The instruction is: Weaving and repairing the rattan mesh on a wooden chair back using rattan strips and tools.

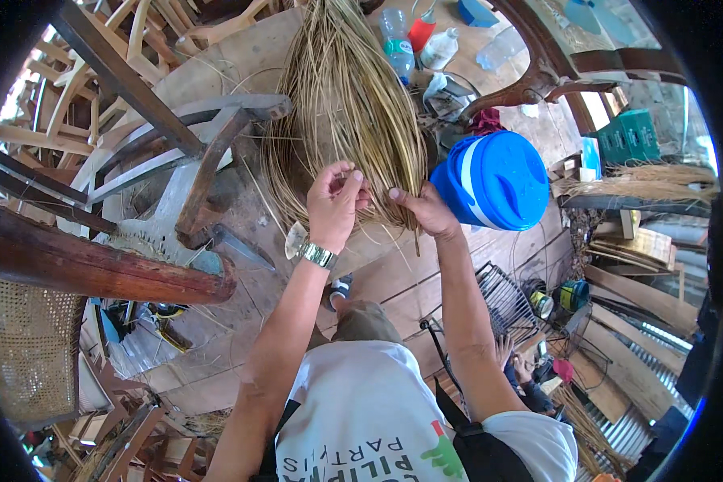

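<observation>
A large bundle of long, thin tan cane strands (353, 96) hangs or lies in front of me, its ends curving toward my body. My right hand (432, 210) grips the lower right edge of the bundle, thumb on top and fingers behind it. Beside the bundle's lower middle, my left hand (336, 202) is closed, its fingers curled and thumb pressed in. Whatever lies between those fingers is too small to make out. A metal watch (318, 255) circles my left wrist.
A blue lidded water jug (502, 181) stands right beside my right hand. Plastic bottles (398, 44) are beyond the bundle. Wooden chair frames (217, 153) crowd the left, near a knife-like blade (245, 247). A black wire rack (506, 301) and another person's hands (516, 361) are at lower right.
</observation>
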Action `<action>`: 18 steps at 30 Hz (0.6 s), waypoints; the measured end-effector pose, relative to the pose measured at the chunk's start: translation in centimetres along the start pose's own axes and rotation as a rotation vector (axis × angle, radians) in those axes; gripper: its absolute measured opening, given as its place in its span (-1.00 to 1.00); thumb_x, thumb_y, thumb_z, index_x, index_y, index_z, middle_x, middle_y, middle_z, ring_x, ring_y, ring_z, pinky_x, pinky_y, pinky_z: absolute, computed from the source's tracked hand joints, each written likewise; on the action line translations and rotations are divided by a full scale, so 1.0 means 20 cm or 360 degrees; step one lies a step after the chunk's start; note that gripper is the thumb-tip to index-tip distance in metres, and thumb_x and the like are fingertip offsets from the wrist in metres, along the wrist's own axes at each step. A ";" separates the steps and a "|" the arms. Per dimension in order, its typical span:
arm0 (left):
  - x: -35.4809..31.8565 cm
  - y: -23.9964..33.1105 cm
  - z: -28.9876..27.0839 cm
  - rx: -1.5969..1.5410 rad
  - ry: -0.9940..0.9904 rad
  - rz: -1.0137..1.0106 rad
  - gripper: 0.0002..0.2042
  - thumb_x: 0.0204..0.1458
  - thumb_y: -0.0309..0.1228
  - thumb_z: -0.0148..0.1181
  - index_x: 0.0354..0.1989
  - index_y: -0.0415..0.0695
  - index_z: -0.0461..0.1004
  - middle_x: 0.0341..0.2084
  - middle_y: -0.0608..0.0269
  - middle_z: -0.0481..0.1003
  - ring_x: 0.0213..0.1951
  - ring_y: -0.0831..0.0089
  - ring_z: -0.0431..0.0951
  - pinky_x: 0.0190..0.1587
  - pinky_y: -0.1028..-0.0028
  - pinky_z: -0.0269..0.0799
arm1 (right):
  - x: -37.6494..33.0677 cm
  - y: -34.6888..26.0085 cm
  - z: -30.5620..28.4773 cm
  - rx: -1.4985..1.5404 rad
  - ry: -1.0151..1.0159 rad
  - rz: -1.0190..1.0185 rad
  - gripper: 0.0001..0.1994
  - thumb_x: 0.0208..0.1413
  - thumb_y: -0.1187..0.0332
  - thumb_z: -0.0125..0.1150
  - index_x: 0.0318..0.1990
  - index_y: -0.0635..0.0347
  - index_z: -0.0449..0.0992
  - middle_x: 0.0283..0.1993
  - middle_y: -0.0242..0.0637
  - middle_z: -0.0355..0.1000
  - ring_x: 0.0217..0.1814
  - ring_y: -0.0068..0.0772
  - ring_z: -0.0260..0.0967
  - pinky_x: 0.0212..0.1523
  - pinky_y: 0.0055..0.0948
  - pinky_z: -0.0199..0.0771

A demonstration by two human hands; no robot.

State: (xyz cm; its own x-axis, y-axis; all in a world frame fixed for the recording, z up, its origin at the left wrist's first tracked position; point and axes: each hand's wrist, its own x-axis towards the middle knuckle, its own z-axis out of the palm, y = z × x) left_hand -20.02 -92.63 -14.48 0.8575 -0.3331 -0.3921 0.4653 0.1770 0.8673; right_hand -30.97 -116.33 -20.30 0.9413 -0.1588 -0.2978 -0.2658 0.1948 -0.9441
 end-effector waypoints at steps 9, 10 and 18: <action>-0.02 -0.04 -0.08 -0.0197 -0.0018 -0.0140 -0.72 0.70 -0.29 0.55 0.40 -0.05 0.67 -0.15 0.19 0.89 -0.28 0.35 0.94 -0.29 0.39 0.79 | -0.05 -0.07 -0.01 0.0236 0.0124 0.0045 -0.45 0.66 0.20 0.70 0.62 0.23 0.74 0.36 -0.41 0.83 0.30 -0.46 0.74 0.39 -0.27 0.78; -0.02 -0.04 -0.07 -0.0178 -0.0012 -0.0166 -0.71 0.69 -0.27 0.56 0.41 -0.04 0.68 -0.17 0.20 0.89 -0.29 0.34 0.95 -0.33 0.41 0.76 | -0.04 -0.07 -0.02 0.0235 0.0121 0.0046 -0.45 0.66 0.20 0.70 0.62 0.23 0.74 0.36 -0.41 0.83 0.30 -0.46 0.74 0.39 -0.27 0.78; -0.08 0.00 -0.03 -0.0157 -0.0016 -0.0286 -0.63 0.67 -0.12 0.60 0.38 -0.06 0.70 -0.21 0.21 0.91 -0.31 0.34 0.97 -0.46 0.48 0.61 | 0.00 0.02 -0.08 0.0197 0.0035 0.0130 -0.40 0.66 0.24 0.69 0.68 0.31 0.69 0.51 -0.28 0.82 0.50 -0.37 0.73 0.59 -0.19 0.74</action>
State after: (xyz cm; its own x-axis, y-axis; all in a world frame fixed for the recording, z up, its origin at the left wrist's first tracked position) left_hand -21.30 -91.44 -13.99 0.7570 -0.3764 -0.5341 0.6300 0.2035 0.7494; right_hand -31.50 -117.80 -20.96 0.9125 -0.1586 -0.3770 -0.3122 0.3253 -0.8926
